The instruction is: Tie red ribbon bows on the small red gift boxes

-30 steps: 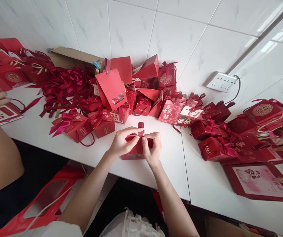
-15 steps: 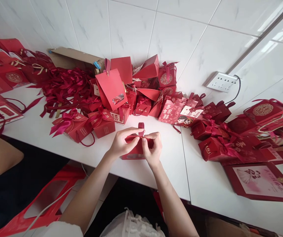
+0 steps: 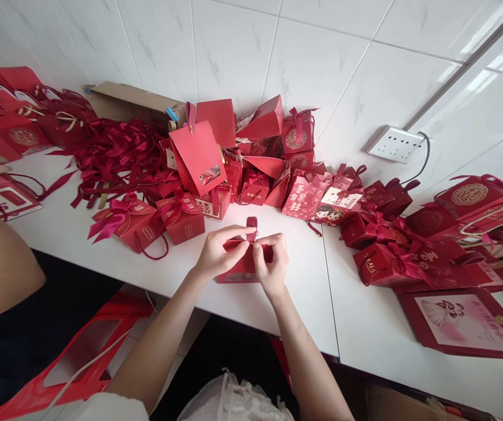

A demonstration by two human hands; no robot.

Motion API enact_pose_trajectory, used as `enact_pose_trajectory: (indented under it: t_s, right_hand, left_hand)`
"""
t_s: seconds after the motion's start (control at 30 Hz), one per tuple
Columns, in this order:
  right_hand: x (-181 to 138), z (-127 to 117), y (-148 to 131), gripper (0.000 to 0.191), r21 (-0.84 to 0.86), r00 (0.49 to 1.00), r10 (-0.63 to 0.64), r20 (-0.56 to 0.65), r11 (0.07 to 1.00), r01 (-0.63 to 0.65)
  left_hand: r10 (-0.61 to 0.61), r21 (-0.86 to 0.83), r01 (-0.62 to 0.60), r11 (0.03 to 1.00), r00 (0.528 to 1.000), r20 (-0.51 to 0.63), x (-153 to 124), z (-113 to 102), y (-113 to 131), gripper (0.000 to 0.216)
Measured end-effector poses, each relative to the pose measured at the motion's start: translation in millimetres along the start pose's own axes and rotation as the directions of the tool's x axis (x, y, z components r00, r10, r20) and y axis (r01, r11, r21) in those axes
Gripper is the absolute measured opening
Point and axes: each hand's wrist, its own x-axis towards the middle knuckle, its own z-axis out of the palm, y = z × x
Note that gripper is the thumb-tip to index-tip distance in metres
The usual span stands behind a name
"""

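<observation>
A small red gift box (image 3: 239, 272) with a window in its front stands on the white table before me. A dark red ribbon loop (image 3: 252, 224) rises from its top. My left hand (image 3: 221, 251) pinches at the top edge near the foot of the loop, thumb and forefinger close together. From the other side my right hand (image 3: 272, 257) pinches the same edge with thumb and forefinger. The fingertips hide the spot where the ribbon meets the box. Left of my hands sit two red boxes with ribbon bows (image 3: 181, 216).
Behind lies a heap of red boxes (image 3: 196, 155), with a pile of loose ribbons (image 3: 120, 149) and a cardboard box (image 3: 135, 96). More gift boxes (image 3: 391, 263) stand at right. A power strip (image 3: 394, 144) is on the wall. Another person's arm (image 3: 3, 257) reaches in at left.
The other person's hand has come into view at the far left, over a red box. My two hands hold almost the same pose at the box top.
</observation>
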Motion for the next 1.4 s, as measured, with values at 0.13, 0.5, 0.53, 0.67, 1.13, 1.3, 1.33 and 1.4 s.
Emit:
enact_pose_trajectory:
  t_s: [0.13, 0.5, 0.53, 0.67, 1.13, 1.3, 1.33, 1.4]
  right_hand:
    - [0.3, -0.9, -1.1, 0.007, -0.02, 1.0, 0.012, 0.027, 1.0, -0.011]
    - [1.7, -2.4, 0.4, 0.009, 0.036, 1.0, -0.003, 0.023, 0.999, 0.002]
    - [1.6, -2.2, 0.7, 0.008, 0.034, 1.0, 0.005, 0.025, 0.999, -0.005]
    - [0.8, -1.5, 0.9, 0.006, 0.016, 0.999, 0.038, 0.012, 0.999, -0.039]
    - [6.7, -8.4, -2.7, 0.008, -0.036, 0.991, -0.015, 0.134, 0.999, 0.02]
    - [8.2, -10.6, -3.2, 0.009, -0.026, 0.986, -0.007, 0.165, 1.0, 0.011]
    - [9.2, -12.0, -3.1, 0.01, -0.022, 0.983, -0.002, 0.183, 1.0, 0.006]
    - [12.3, -15.8, -2.2, 0.009, -0.003, 0.973, 0.006, 0.23, 1.0, -0.006]
  left_hand:
    - [-0.039, -0.002, 0.039, 0.999, 0.999, -0.027, -0.1, 1.9, 0.9, 0.025]
    - [0.003, -0.022, -0.003, 1.0, 1.0, -0.004, -1.5, 0.6, -1.3, 0.023]
    - [0.005, -0.02, -0.005, 1.0, 1.0, -0.001, -1.3, 0.4, -1.7, 0.023]
    - [0.027, -0.018, -0.027, 0.999, 1.0, 0.009, -0.7, -0.5, -4.5, 0.026]
    - [-0.012, -0.056, 0.009, 0.998, 0.998, -0.065, -1.0, 2.8, -7.8, 0.033]
    - [-0.007, -0.073, 0.002, 0.997, 0.998, -0.066, -0.8, 3.1, -9.6, 0.026]
    - [-0.004, -0.074, -0.001, 0.997, 0.998, -0.068, -1.0, 3.0, -10.1, 0.024]
    - [0.002, -0.081, -0.009, 0.997, 0.997, -0.081, -1.0, 2.9, -11.2, 0.022]
